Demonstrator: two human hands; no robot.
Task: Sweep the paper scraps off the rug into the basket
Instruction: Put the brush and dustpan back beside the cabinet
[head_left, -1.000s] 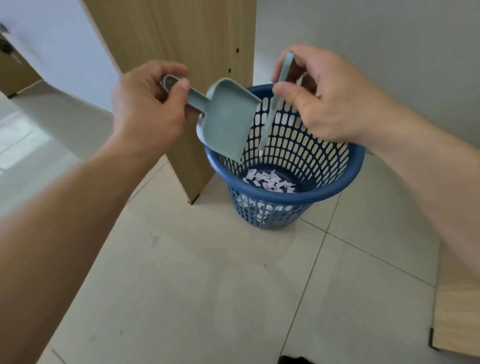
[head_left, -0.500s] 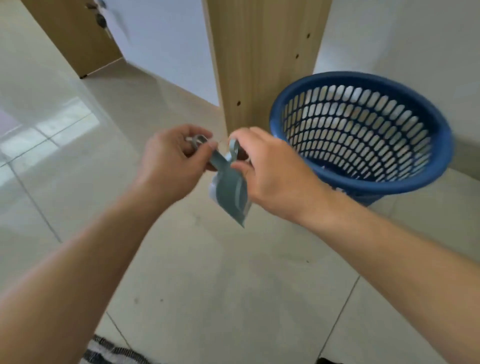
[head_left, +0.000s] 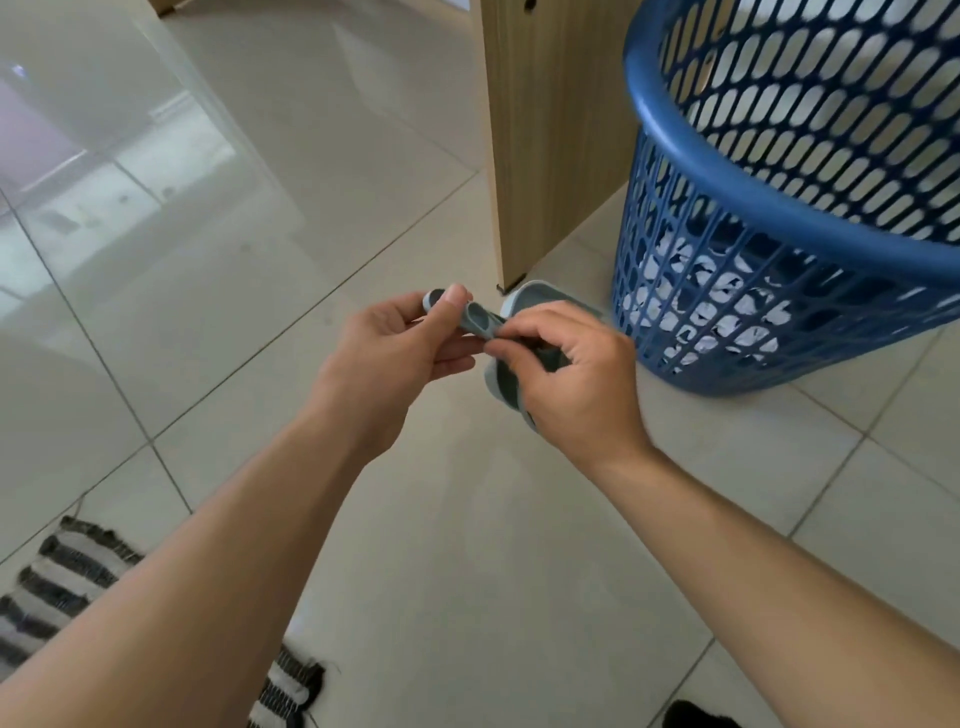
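A blue lattice basket (head_left: 675, 130) stands on the tiled floor at the upper right, and white paper scraps (head_left: 727, 306) show through its wall at the bottom. My left hand (head_left: 395, 353) pinches the handle of a small grey-blue dustpan (head_left: 535, 299). My right hand (head_left: 576, 379) is closed around the little brush, whose handle (head_left: 480, 322) lies against the dustpan's handle; the brush head is mostly hidden under my fingers. Both hands meet above the floor, left of the basket. A black-and-white striped rug (head_left: 67, 577) lies at the lower left, partly hidden by my left forearm.
A wooden furniture panel (head_left: 545, 130) stands upright just left of the basket, reaching the floor. Pale glossy floor tiles (head_left: 234, 234) spread to the left and in front. A dark object (head_left: 696, 717) peeks in at the bottom edge.
The dustpan and brush were held over the basket's opening; both hands have since drawn back and lowered them, bringing the two handles together. My view has tilted down, and the rug has come into sight.
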